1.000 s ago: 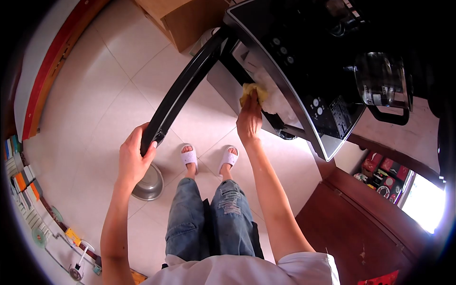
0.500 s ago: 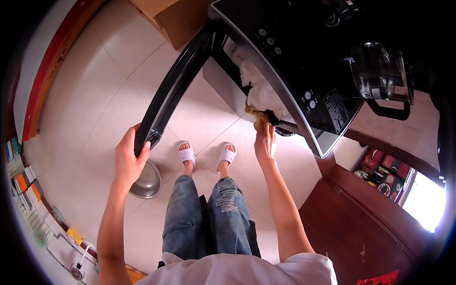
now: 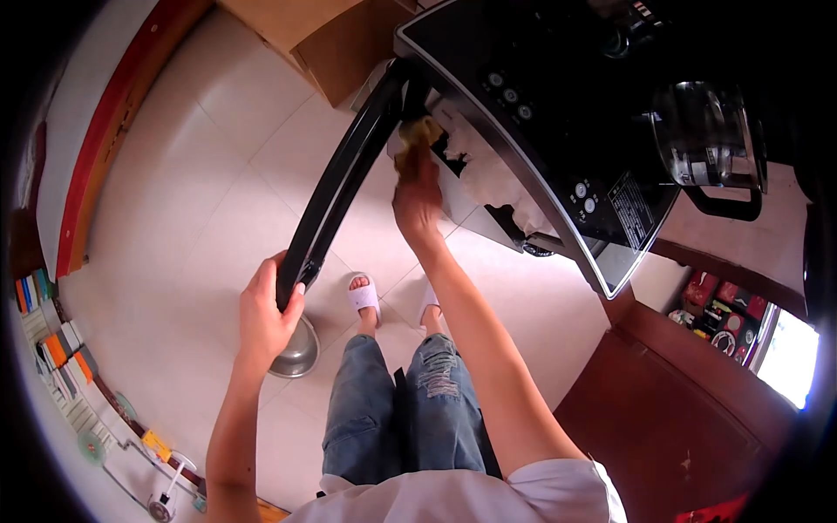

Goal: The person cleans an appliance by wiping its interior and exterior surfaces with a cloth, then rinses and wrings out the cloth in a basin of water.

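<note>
OK, left hand (image 3: 272, 305) at 9 o'clock, clamped on the near end of the swung-out black door (image 3: 344, 174). Right hand (image 3: 418, 200) at 12, fingers gripping a yellow cloth (image 3: 421, 132) just above it, near the door's far end; can't tell if they touch. White bundle (image 3: 493, 179) inside at 1, glass pot (image 3: 708, 135) at 2, steel bowl (image 3: 298, 353) on floor at 8.

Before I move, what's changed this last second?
The right hand carried the yellow cloth down the view, then up past its start to near the far end of the black door. Nothing was let go; the left hand still grips the door's near end.
</note>
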The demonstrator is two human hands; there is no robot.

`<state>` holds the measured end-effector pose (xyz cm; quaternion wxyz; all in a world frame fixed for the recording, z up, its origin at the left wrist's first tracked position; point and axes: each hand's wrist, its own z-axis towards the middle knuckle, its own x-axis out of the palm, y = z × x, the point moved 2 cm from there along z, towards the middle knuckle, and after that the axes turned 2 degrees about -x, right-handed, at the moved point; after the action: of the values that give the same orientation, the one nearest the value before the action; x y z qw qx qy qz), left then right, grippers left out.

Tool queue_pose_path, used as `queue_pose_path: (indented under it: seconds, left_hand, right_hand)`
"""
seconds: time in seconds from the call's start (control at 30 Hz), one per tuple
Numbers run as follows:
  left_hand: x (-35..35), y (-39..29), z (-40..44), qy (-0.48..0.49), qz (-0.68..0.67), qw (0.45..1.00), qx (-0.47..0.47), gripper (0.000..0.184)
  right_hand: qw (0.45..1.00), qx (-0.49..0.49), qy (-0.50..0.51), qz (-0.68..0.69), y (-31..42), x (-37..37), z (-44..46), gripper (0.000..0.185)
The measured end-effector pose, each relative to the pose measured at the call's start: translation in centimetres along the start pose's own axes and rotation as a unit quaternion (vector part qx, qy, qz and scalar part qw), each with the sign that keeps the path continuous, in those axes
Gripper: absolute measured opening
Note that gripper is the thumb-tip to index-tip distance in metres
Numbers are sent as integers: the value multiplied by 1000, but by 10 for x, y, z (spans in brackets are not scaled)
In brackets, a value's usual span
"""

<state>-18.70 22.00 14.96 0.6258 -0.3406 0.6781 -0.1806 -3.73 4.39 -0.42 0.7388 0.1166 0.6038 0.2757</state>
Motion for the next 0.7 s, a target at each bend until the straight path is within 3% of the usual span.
queue_pose_path:
  seconds: [0.07, 0.17, 0.23, 0.33, 0.4, 0.47, 0.53, 0.57, 0.63, 0.7]
  left_hand:
    - [-1, 1, 1, 1, 9, 1000, 6, 35]
    - [-4, 2, 4, 11, -11, 1000, -4, 35]
    - [-6, 6, 8, 8, -9, 1000, 13, 35]
    - [-11, 13, 6, 14, -8, 1000, 16, 35]
    - [-13, 16, 11, 15, -6, 1000, 21, 36]
    - [-15, 19, 14, 14, 0, 1000, 20, 35]
    - [-17, 20, 15, 19, 7, 999, 25, 35]
    - [-17, 20, 16, 26, 4, 999, 20, 35]
    - [-17, 20, 15, 31, 1, 999, 18, 36]
    - [-15, 22, 15, 26, 1, 999, 28, 36]
  right_hand:
    - [999, 33, 2, -9, -11, 43, 21, 38]
    - [992, -49, -29, -117, -9, 63, 29, 30]
    - [987, -26, -14, -160, -11, 66, 29, 26]
    - [974, 15, 109, -196, -20, 56, 18, 26]
    - [983, 19, 10, -184, -33, 46, -3, 31]
    - [967, 229, 86, -65, -50, 26, -22, 31]
    - [990, 66, 2, -121, -78, 13, -55, 29]
    - [988, 118, 51, -90, -81, -5, -66, 25]
    - [990, 95, 31, -96, -97, -28, -91, 21]
    - [971, 125, 125, -162, -109, -52, -110, 18]
